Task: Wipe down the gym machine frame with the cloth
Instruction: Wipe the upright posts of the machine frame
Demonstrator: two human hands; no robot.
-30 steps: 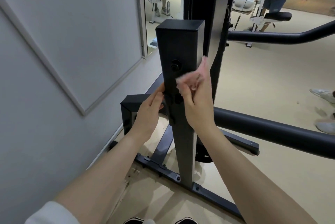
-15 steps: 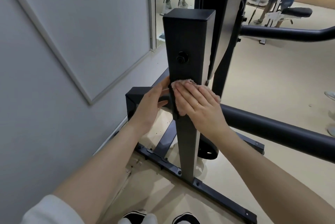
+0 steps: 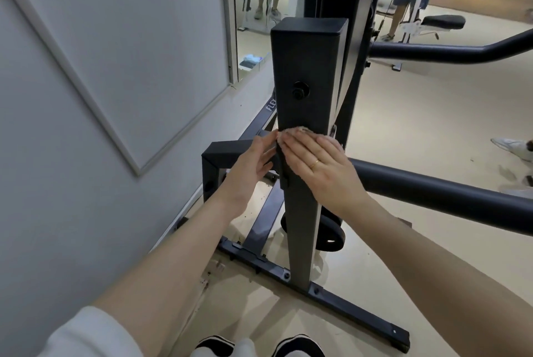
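Black steel upright post (image 3: 305, 62) of the gym machine carries a pinkish cloth (image 3: 300, 130) pressed flat by the right hand (image 3: 320, 166), fingers straight, while the left hand (image 3: 251, 166), grip relaxed, touches the post's side.

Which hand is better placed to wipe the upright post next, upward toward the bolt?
Probably the right hand: it already presses the cloth flat on the black upright post, just below the bolt. The left hand only touches the post's side, without cloth.
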